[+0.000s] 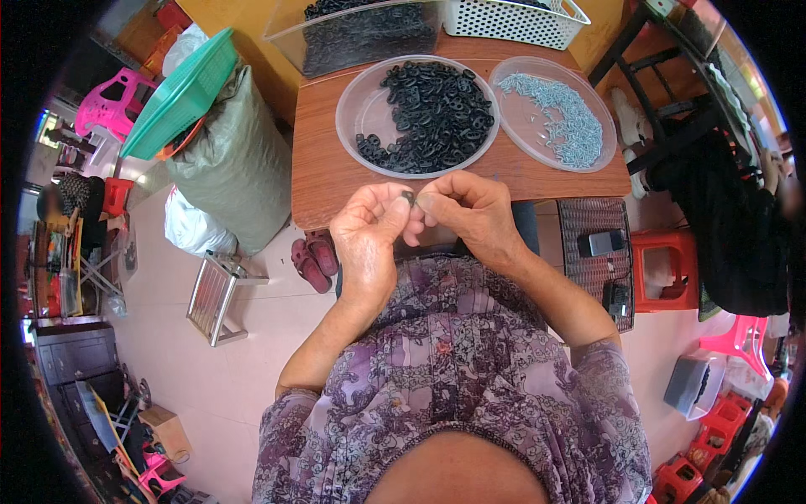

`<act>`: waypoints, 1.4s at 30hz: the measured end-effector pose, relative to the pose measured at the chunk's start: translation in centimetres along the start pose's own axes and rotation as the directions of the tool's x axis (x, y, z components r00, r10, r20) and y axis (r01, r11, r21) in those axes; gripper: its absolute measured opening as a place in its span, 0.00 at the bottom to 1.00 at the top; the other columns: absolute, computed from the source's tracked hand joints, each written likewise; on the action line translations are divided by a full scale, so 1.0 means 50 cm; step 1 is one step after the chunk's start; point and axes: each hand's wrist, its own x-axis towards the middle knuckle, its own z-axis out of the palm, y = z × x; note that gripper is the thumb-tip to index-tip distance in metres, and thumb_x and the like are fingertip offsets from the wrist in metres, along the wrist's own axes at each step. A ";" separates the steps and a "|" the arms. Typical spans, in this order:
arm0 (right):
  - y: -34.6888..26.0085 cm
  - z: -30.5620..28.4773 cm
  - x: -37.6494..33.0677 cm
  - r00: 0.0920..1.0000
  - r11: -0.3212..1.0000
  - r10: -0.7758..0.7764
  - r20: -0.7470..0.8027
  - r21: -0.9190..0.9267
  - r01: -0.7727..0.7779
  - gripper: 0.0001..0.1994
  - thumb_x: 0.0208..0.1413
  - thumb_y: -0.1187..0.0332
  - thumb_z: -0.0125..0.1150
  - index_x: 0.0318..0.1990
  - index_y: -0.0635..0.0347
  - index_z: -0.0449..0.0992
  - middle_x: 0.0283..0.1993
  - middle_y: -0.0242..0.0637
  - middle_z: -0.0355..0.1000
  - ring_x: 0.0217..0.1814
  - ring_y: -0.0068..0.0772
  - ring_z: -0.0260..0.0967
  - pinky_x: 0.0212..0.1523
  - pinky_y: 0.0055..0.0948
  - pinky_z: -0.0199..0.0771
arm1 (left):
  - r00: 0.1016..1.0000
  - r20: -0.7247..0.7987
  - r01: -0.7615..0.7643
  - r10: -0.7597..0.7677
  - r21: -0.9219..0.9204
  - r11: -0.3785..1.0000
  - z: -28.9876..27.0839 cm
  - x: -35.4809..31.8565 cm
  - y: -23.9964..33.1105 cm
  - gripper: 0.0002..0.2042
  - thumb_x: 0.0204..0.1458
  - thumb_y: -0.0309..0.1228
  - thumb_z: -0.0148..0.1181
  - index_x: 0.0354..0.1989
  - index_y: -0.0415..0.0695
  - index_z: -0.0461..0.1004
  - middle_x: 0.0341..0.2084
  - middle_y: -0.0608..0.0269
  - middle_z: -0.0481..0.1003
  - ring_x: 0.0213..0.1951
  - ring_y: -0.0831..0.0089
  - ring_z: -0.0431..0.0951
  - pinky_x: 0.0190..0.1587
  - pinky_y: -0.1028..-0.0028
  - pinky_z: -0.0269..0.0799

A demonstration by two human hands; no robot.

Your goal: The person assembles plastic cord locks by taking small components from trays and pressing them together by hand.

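Observation:
My left hand (369,231) and my right hand (470,210) meet at the near edge of a small wooden table (323,172). Their fingertips pinch one small black part (408,197) between them. Just beyond the hands sits a clear round tray (353,113) full of black ring-shaped parts (437,113). To its right a second clear round tray (512,76) holds a heap of small silver metal pieces (567,122).
A clear bin of black parts (361,34) and a white perforated basket (512,18) stand at the table's far side. Left of the table is a grey sack (231,164) under a green basket (180,92). A red stool (667,269) and a woven stool (596,248) stand right.

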 end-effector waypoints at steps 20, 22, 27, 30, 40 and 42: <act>0.021 0.006 0.022 0.998 0.999 0.005 -0.064 0.050 -0.002 0.05 0.52 0.74 0.53 0.30 0.67 0.71 0.26 0.30 0.69 0.28 0.15 0.64 0.30 0.16 0.65 | 0.986 -0.056 -0.145 0.156 0.165 0.976 0.012 0.016 -0.017 0.03 0.52 0.22 0.49 0.32 0.35 0.68 0.22 0.66 0.70 0.23 0.84 0.68 0.24 0.85 0.63; 0.020 0.010 0.025 0.997 0.999 -0.020 -0.076 0.026 0.022 0.05 0.52 0.74 0.53 0.30 0.67 0.70 0.26 0.29 0.69 0.28 0.15 0.64 0.30 0.16 0.65 | 0.987 -0.060 -0.138 0.148 0.150 0.979 0.012 0.019 -0.015 0.03 0.52 0.22 0.49 0.32 0.35 0.68 0.22 0.66 0.70 0.23 0.84 0.68 0.24 0.85 0.63; 0.012 0.016 0.040 0.995 0.997 -0.070 -0.075 -0.024 0.068 0.05 0.53 0.75 0.49 0.27 0.67 0.66 0.23 0.32 0.67 0.24 0.19 0.64 0.25 0.21 0.68 | 0.991 -0.039 -0.127 0.129 0.045 0.991 0.009 0.032 -0.011 0.03 0.52 0.22 0.49 0.32 0.36 0.68 0.22 0.67 0.70 0.23 0.84 0.67 0.24 0.85 0.63; 0.025 0.016 0.050 0.989 0.991 -0.128 -0.079 -0.038 0.125 0.04 0.53 0.75 0.49 0.27 0.66 0.67 0.22 0.33 0.67 0.24 0.19 0.65 0.23 0.20 0.67 | 0.976 -0.072 -0.192 0.207 0.174 0.966 0.015 0.035 -0.011 0.03 0.52 0.22 0.49 0.32 0.36 0.68 0.21 0.67 0.69 0.22 0.85 0.66 0.24 0.85 0.62; 0.044 0.003 0.077 0.827 0.542 -0.545 0.139 -0.694 0.473 0.05 0.44 0.70 0.53 0.23 0.59 0.65 0.23 0.38 0.61 0.26 0.44 0.59 0.27 0.40 0.60 | 0.986 -0.050 -0.152 0.160 0.130 0.980 0.007 0.050 -0.015 0.03 0.52 0.20 0.49 0.32 0.33 0.69 0.21 0.66 0.69 0.21 0.83 0.66 0.24 0.85 0.62; 0.046 0.003 0.077 0.816 0.484 -0.547 0.187 -0.725 0.490 0.04 0.41 0.70 0.53 0.25 0.59 0.66 0.25 0.36 0.60 0.28 0.42 0.60 0.27 0.37 0.60 | 0.987 -0.057 -0.143 0.151 0.128 0.981 0.003 0.054 -0.021 0.04 0.51 0.20 0.49 0.33 0.32 0.69 0.21 0.66 0.70 0.21 0.83 0.66 0.24 0.85 0.62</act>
